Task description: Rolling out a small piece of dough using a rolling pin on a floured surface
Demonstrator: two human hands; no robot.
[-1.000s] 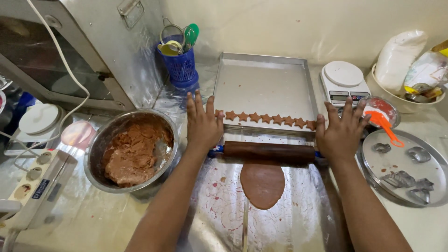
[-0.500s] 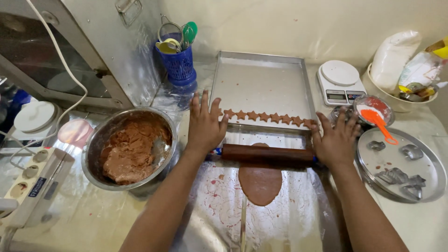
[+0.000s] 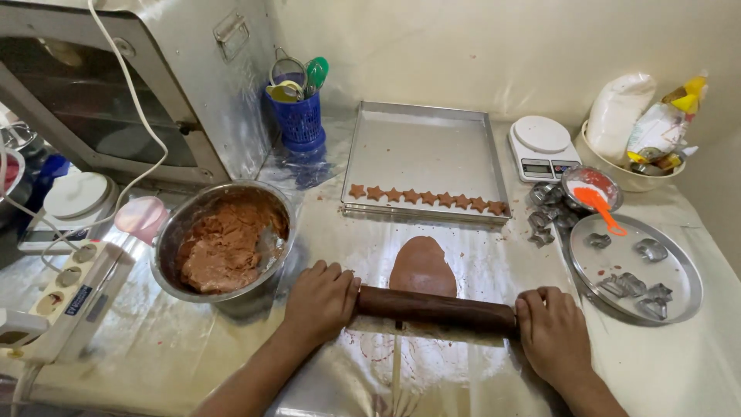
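While both hands press flat, fingers together, left hand (image 3: 320, 300) & right hand (image 3: 553, 338) on rolling pin (image 3: 434, 309) ends, dough (image 3: 422, 267) lies just beyond fingers. Step: rolling-out. Next needs even fwd push.

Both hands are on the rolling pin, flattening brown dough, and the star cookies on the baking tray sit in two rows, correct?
Not quite: the head view shows the star cookies in one single row along the near edge of the baking tray. The left hand and right hand do press the rolling pin over the brown dough.

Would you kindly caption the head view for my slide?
Both hands, left hand and right hand, press a rolling pin over brown dough.
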